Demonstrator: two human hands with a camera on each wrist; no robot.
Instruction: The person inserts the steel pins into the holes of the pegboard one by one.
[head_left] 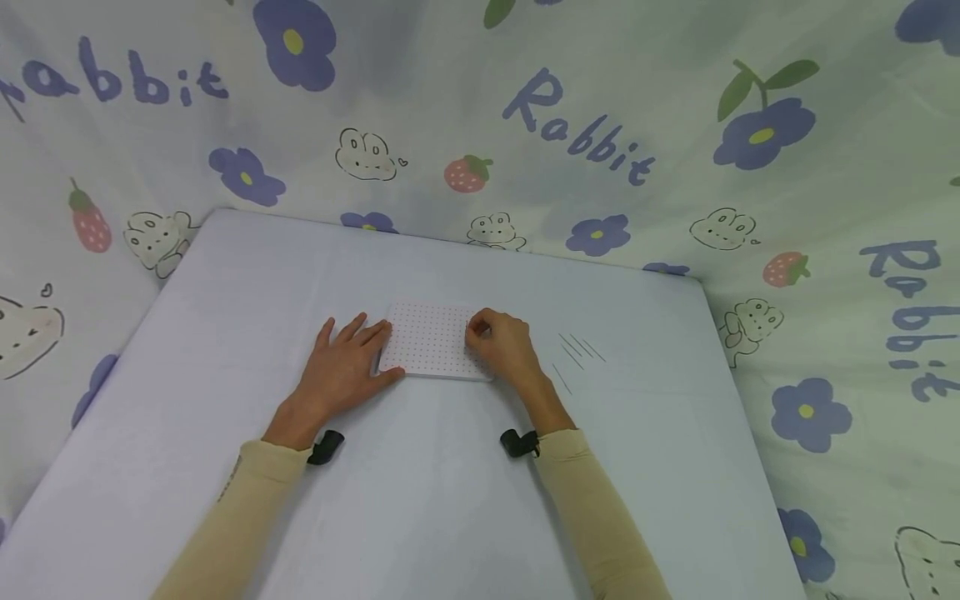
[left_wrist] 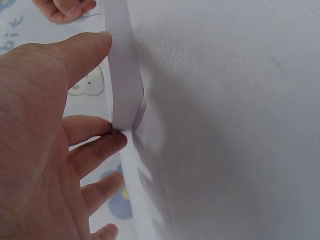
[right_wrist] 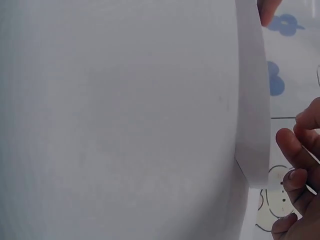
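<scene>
A white board (head_left: 427,340) with a grid of small dots lies flat on the table. My left hand (head_left: 341,367) rests at its near left corner, thumb along the near edge and fingertips at the left side, the fingers fairly straight and spread. In the left wrist view the thumb and fingertips touch the board's thick side wall (left_wrist: 125,75). Over the board's right part, my right hand (head_left: 506,346) pinches a thin dark stick (right_wrist: 283,118) between thumb and forefinger. The stick stands up from the dotted face; its foot is too small to make out.
Several thin dark sticks (head_left: 577,352) lie loose on the white table (head_left: 420,500), right of the board. A patterned cloth (head_left: 420,100) with rabbits, flowers and strawberries hangs behind and beside the table. Dark wrist cameras (head_left: 519,443) sit at both sleeve cuffs.
</scene>
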